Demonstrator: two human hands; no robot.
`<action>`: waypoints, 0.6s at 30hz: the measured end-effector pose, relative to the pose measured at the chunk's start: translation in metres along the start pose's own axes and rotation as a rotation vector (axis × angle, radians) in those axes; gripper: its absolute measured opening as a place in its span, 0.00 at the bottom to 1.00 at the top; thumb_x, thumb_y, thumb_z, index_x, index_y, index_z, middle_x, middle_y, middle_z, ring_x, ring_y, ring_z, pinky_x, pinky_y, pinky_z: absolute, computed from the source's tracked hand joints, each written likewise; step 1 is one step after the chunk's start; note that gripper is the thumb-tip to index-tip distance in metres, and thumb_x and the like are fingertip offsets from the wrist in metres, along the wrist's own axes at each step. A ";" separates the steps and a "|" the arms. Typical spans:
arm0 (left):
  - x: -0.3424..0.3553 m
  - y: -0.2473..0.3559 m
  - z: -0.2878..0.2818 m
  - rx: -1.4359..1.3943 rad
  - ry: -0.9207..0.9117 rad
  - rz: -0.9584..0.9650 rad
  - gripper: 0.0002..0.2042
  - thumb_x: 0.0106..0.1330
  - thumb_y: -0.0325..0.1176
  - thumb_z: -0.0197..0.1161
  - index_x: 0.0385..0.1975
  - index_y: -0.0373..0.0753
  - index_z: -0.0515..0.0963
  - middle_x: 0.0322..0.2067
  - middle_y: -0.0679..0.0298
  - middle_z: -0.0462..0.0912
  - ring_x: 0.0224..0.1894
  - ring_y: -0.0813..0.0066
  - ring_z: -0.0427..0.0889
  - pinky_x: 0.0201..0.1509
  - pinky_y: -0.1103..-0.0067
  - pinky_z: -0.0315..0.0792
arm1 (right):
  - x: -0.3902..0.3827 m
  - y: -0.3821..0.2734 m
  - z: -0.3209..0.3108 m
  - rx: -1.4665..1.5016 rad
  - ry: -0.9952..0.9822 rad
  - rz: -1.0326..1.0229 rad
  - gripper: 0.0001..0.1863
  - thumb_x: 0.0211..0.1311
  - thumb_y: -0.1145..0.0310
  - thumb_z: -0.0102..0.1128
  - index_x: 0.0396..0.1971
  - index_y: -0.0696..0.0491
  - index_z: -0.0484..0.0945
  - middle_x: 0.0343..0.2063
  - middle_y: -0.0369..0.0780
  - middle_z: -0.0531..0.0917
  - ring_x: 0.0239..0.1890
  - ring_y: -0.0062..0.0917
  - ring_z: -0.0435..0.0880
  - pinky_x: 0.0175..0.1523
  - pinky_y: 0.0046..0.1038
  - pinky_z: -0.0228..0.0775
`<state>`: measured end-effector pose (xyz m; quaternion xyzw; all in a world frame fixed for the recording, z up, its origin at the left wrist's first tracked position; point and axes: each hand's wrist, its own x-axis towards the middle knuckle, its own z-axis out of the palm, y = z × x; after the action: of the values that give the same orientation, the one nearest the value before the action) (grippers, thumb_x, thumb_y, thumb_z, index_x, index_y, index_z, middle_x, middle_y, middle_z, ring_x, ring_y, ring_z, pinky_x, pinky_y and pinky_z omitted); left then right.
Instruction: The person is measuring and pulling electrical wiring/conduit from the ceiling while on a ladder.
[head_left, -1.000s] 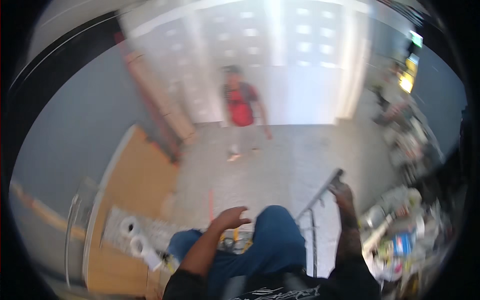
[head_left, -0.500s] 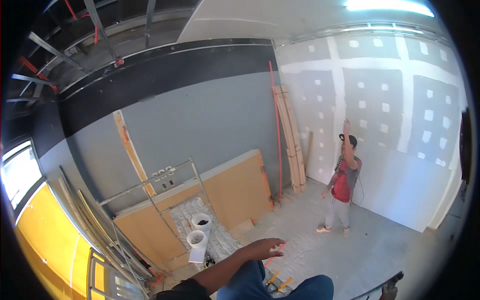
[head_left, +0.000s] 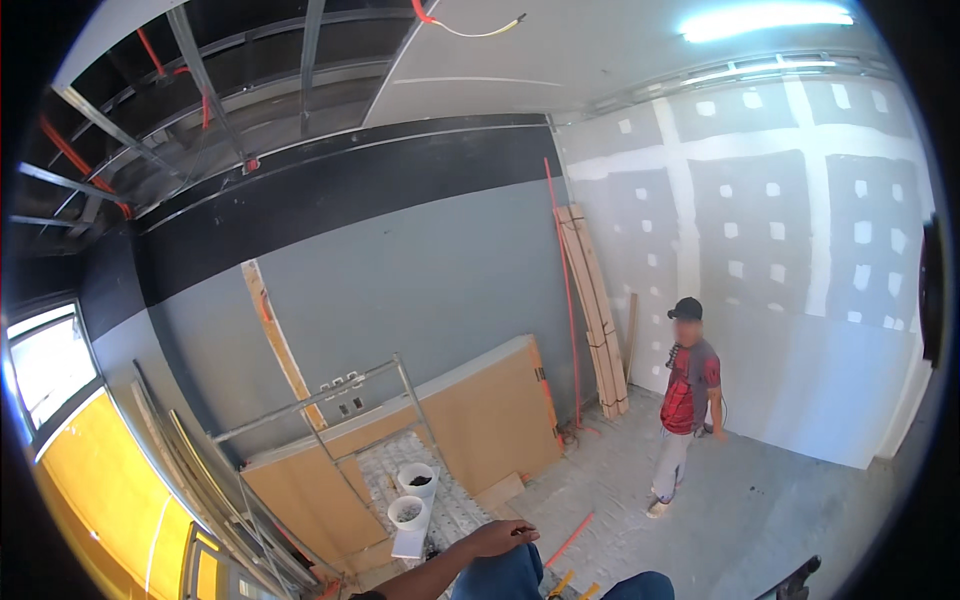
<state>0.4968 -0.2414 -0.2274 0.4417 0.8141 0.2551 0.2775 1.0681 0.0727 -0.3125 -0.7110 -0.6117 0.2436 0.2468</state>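
My left hand (head_left: pixel 503 538) lies over my left knee (head_left: pixel 500 575), holding nothing, its fingers loosely bent and partly apart. At the bottom right edge, a dark handle of a long, thin tool (head_left: pixel 806 572) shows, with my right hand closed on it. Most of that hand is cut off by the frame, and the tool's kind is unclear. Left of my left forearm, two white buckets stand on a spattered plank platform. The farther bucket (head_left: pixel 416 480) has dark contents; the nearer bucket (head_left: pixel 406 513) has greyish contents. A white flat piece (head_left: pixel 408 544) sits beside them.
A co-worker (head_left: pixel 690 390) in a red and grey shirt stands on the concrete floor (head_left: pixel 760 490). A metal scaffold frame (head_left: pixel 310 402) rises beside the platform. Tan boards (head_left: pixel 490 400) lean on the grey wall. An orange wire (head_left: pixel 428 15) hangs from the ceiling.
My left hand has come down from the air onto my knee. The co-worker has lowered a raised arm and turned. My view has tilted upward; the right-hand tool sits lower in the frame.
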 end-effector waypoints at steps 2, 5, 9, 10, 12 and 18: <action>0.010 -0.004 0.001 -0.006 -0.001 0.039 0.28 0.73 0.58 0.56 0.58 0.38 0.78 0.52 0.55 0.85 0.56 0.63 0.82 0.62 0.73 0.72 | -0.012 -0.019 -0.008 0.049 0.055 -0.081 0.34 0.57 0.36 0.65 0.38 0.58 0.83 0.35 0.55 0.86 0.42 0.49 0.85 0.48 0.46 0.75; 0.023 -0.013 0.007 -0.004 -0.023 0.035 0.28 0.73 0.57 0.57 0.57 0.38 0.78 0.52 0.55 0.84 0.55 0.63 0.82 0.61 0.73 0.72 | 0.008 0.013 0.011 0.006 0.031 -0.113 0.32 0.61 0.39 0.64 0.44 0.58 0.82 0.38 0.54 0.86 0.44 0.49 0.84 0.50 0.44 0.74; 0.043 -0.021 0.013 -0.002 -0.057 0.042 0.29 0.72 0.58 0.58 0.57 0.38 0.78 0.51 0.54 0.85 0.55 0.62 0.82 0.61 0.72 0.73 | 0.092 0.152 0.080 -0.250 0.057 -0.452 0.31 0.66 0.43 0.62 0.51 0.58 0.80 0.43 0.51 0.85 0.47 0.49 0.82 0.52 0.41 0.74; 0.048 -0.021 0.014 0.025 -0.057 0.039 0.29 0.71 0.58 0.59 0.57 0.38 0.78 0.50 0.53 0.85 0.55 0.61 0.83 0.61 0.71 0.73 | 0.074 0.137 0.074 -0.119 0.003 -0.345 0.28 0.71 0.47 0.57 0.52 0.58 0.79 0.38 0.51 0.85 0.40 0.47 0.83 0.48 0.43 0.76; 0.061 -0.029 0.017 0.095 -0.083 0.061 0.29 0.70 0.57 0.60 0.58 0.38 0.78 0.51 0.52 0.85 0.54 0.60 0.83 0.60 0.70 0.74 | 0.023 0.078 0.049 0.006 0.076 -0.455 0.26 0.64 0.55 0.62 0.55 0.59 0.80 0.50 0.48 0.84 0.53 0.40 0.82 0.58 0.38 0.71; 0.058 0.063 0.034 0.685 -0.225 0.587 0.29 0.65 0.51 0.67 0.60 0.39 0.76 0.52 0.50 0.84 0.55 0.58 0.83 0.58 0.66 0.76 | 0.036 0.048 0.053 -0.024 -0.036 -0.165 0.22 0.56 0.47 0.67 0.37 0.51 0.83 0.40 0.48 0.86 0.40 0.42 0.85 0.44 0.43 0.78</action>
<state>0.5299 -0.1560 -0.2233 0.7445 0.6570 -0.0101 0.1185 1.0741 0.1054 -0.3853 -0.6566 -0.6754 0.2281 0.2464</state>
